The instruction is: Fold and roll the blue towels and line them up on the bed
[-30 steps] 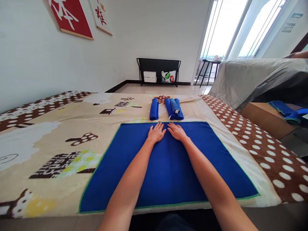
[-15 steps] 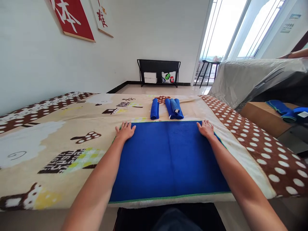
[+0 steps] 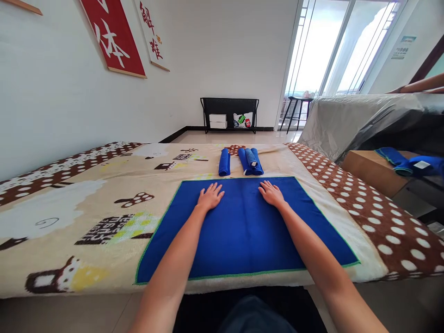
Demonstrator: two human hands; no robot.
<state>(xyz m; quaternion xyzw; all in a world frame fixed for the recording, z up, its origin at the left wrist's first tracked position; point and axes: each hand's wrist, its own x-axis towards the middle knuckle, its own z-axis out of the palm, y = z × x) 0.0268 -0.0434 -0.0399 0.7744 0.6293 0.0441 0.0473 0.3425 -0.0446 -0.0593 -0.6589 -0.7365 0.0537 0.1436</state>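
Note:
A blue cloth [image 3: 239, 231] with green edging is spread flat on the patterned blanket [image 3: 132, 175], close to its front edge. My left hand [image 3: 210, 196] rests palm down on the upper left part of the cloth, fingers spread. On the upper right part lies my right hand [image 3: 272, 193], flat, with its fingers extended. Just beyond the cloth's far edge sits one rolled blue cloth [image 3: 224, 162]. To its right is a group of rolled blue cloths [image 3: 251, 162], one lying on top of the others.
At the right, more blue cloths [image 3: 421, 165] lie on a cardboard box [image 3: 374, 171]. Behind them, a person's arms [image 3: 423, 85] reach over a plastic-covered surface [image 3: 347, 111]. A black rack [image 3: 229, 106] and a stool [image 3: 294, 108] stand farther back.
Both hands have moved inward from the cloth's far corners toward its middle, leaving those corners uncovered. The view has tilted up slightly.

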